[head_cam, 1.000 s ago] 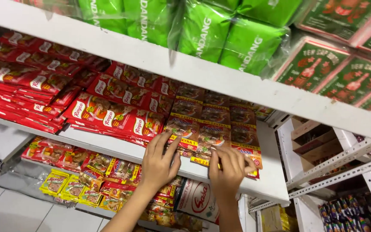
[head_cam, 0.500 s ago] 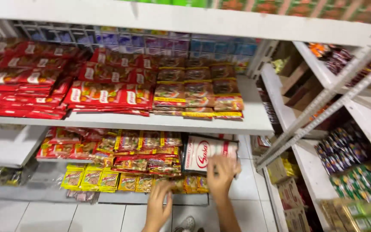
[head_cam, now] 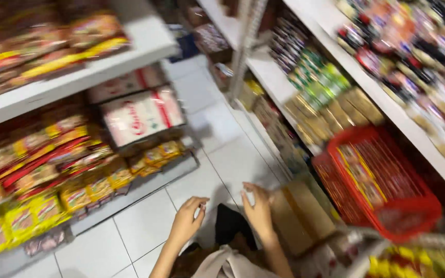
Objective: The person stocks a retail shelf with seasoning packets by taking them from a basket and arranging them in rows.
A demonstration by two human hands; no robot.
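Big white shelves (head_cam: pixel 104 72) stood on both sides, full of bright snack packets (head_cam: pixel 42 211). The picture was blurry, so the packets were hard to tell apart. Between the shelves lay a white tiled floor (head_cam: pixel 145 226).

A red basket (head_cam: pixel 418 206) sat low on the right, in front of the shelf there. A white box with red print (head_cam: pixel 142 116) stood under the left shelf.

A brown cardboard box (head_cam: pixel 305 216) lay just beside the red basket, near the floor.

The right hand (head_cam: pixel 257 208) was touching or nearly touching the cardboard box; the blur hid which. Its fingers were bent loosely and held nothing. The left hand (head_cam: pixel 186 221) hung over the floor, empty too, with fingers softly curled.

To take the cardboard box well, it seemed best to open both hands wide, hold it by two sides, and keep it clear of the basket.
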